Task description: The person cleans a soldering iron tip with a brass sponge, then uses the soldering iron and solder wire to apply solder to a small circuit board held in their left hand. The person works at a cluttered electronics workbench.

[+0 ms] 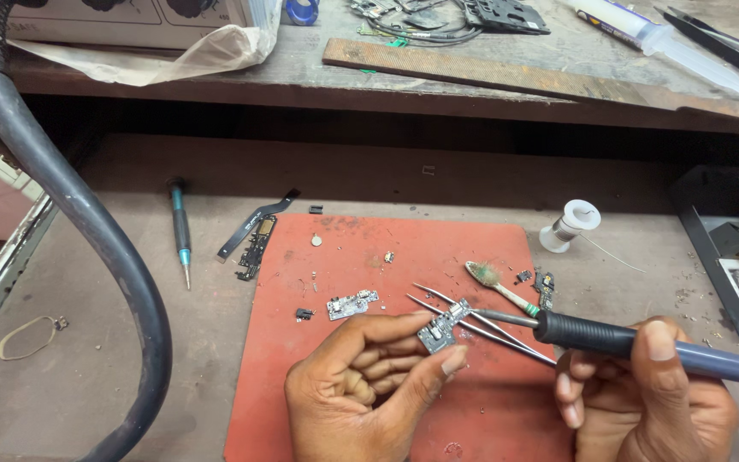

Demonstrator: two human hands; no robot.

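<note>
Small circuit board [439,331] pinched in left hand [369,385] fingertips, above red mat [387,257].

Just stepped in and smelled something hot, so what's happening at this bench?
A person is working on a small circuit board held up in the left hand over a red mat. The right hand holds a soldering iron and tweezers, their tips at the board. Another small board, a brush and a screwdriver lie nearby.

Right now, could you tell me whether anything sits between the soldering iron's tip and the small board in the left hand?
Nothing visible does. The soldering iron in the right hand reaches the small board, held by the left hand. The tweezers lie alongside.
</note>
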